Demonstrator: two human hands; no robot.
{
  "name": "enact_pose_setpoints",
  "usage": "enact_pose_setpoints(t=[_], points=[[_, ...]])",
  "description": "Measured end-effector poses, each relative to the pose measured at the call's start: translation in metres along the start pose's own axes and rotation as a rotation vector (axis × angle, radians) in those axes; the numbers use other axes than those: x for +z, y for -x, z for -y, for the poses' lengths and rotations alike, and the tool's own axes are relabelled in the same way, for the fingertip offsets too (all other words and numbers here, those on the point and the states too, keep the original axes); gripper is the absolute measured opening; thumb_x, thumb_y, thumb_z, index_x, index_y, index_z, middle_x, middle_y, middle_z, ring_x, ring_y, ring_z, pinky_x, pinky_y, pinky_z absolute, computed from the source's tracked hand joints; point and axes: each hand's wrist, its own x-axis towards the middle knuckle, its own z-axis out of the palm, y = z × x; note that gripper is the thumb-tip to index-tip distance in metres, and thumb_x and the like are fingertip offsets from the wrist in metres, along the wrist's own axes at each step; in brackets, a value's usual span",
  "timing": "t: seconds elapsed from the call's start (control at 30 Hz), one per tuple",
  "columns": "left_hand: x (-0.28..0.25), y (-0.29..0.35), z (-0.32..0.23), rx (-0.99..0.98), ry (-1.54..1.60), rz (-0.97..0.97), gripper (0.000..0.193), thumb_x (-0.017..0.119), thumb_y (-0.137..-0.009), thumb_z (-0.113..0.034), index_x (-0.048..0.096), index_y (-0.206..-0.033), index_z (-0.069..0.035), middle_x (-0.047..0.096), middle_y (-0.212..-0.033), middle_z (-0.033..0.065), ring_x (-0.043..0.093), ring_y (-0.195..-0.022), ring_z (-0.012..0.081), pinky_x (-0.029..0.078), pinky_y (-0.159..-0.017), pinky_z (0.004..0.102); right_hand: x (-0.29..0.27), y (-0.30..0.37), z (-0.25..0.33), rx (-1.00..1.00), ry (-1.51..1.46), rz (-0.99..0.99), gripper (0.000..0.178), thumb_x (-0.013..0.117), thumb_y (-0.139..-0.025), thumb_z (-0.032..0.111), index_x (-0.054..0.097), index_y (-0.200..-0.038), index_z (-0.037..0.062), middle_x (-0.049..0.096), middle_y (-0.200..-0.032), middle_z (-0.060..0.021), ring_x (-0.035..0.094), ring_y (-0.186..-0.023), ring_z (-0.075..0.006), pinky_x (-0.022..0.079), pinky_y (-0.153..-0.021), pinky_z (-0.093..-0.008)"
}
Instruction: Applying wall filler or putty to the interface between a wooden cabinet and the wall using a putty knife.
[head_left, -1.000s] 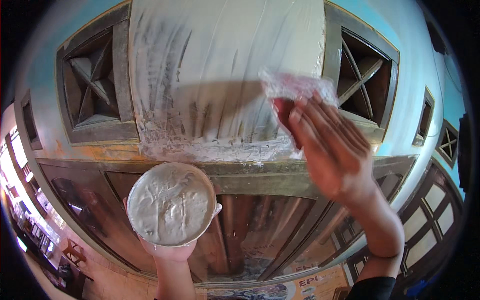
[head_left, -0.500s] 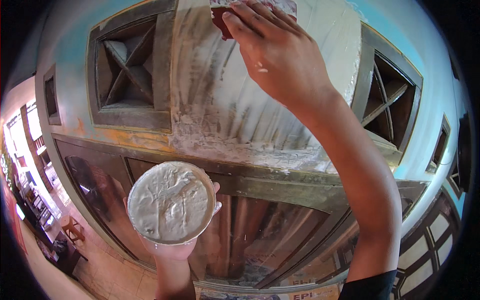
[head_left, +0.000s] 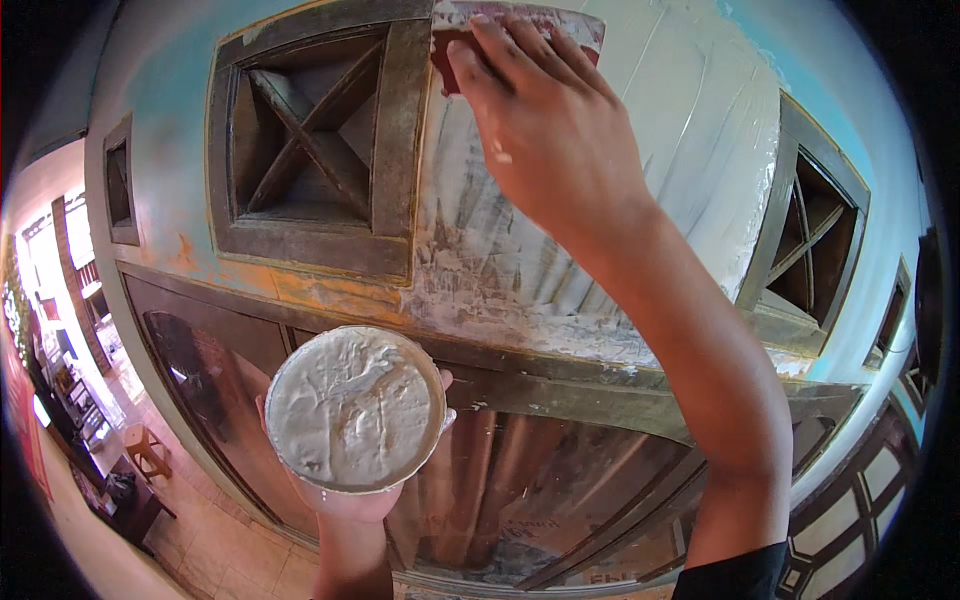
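- Two hands, two roles: left hand [head_left: 355, 503] carries the tub, right hand [head_left: 555, 135] has the tool up at the wall panel [head_left: 690, 120].
- Left: palm under the round tub [head_left: 441, 420], fingers spread around it, tips showing past its right side. Probably cupped from below so nothing crosses the top and the white paste [head_left: 350, 410] stays reachable.
- Tub sits low in front of me, ahead of the dark wood rail [head_left: 560, 396], well apart from the right hand. Likely there to stay out of the right arm's way while being near enough to dip from.
- Right: fingers slightly fanned over the red scraper [head_left: 545, 12], thumb toward its left edge. Reads as spreading push across the width — actual pressure, can't tell.
- Scraper is at the top of the view, wide side crosswise, near the left vent [head_left: 393, 140]. White smears on it. Edge contact with the wall: can't tell from here.
- Right arm is raised and bent across the panel; the height seems to demand it.
- Panel lies between left vent and right vent [head_left: 800, 250] — grey streaks lower left, paler coat to the right.
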Motion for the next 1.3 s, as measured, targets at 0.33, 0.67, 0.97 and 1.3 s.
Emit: enact_pose_setpoints(t=[0.33,0.67,0.97,1.3], points=[[-0.001,-0.001,-0.013,-0.018,0.097,-0.117,0.097,0.044,-0.095,-0.074,0.028,-0.160,-0.003,0.027,-0.162,0.0303,0.022,-0.148,0.0578,0.032,-0.113,0.0744,-0.011,0.080,0.027,-0.009,-0.114,0.288,0.055,0.065,-0.085,0.014,0.059,-0.139,0.0059,0.053,-0.144,-0.0216,0.049,-0.138,-0.0402,0.034,-0.117,-0.0582],[-0.004,0.002,-0.012,-0.032,0.080,-0.083,0.096,0.045,-0.095,-0.074,0.027,-0.161,-0.008,0.029,-0.162,0.0273,0.024,-0.144,0.0626,0.032,-0.111,0.0755,-0.054,0.081,0.034,-0.072,-0.243,0.340,0.042,0.062,-0.092,0.014,0.065,-0.133,0.0058,0.059,-0.140,-0.0184,0.056,-0.133,-0.0363,0.041,-0.116,-0.0521],[0.004,0.000,-0.005,-0.074,0.084,-0.073,0.095,0.046,-0.095,-0.074,0.029,-0.161,-0.007,0.028,-0.163,0.0271,0.025,-0.146,0.0592,0.034,-0.111,0.0744,0.006,0.049,-0.018,0.017,0.066,0.148,0.045,0.064,-0.090,0.017,0.064,-0.134,0.0114,0.059,-0.140,-0.0195,0.056,-0.130,-0.0411,0.044,-0.109,-0.0544],[-0.005,0.000,-0.001,-0.051,0.116,-0.009,0.096,0.049,-0.095,-0.071,0.026,-0.160,-0.004,0.026,-0.163,0.0296,0.023,-0.150,0.0521,0.031,-0.115,0.0723,0.013,0.059,0.013,0.025,0.024,0.183,0.047,0.065,-0.086,0.020,0.064,-0.131,0.0054,0.060,-0.137,-0.0229,0.055,-0.128,-0.0432,0.044,-0.107,-0.0580]])
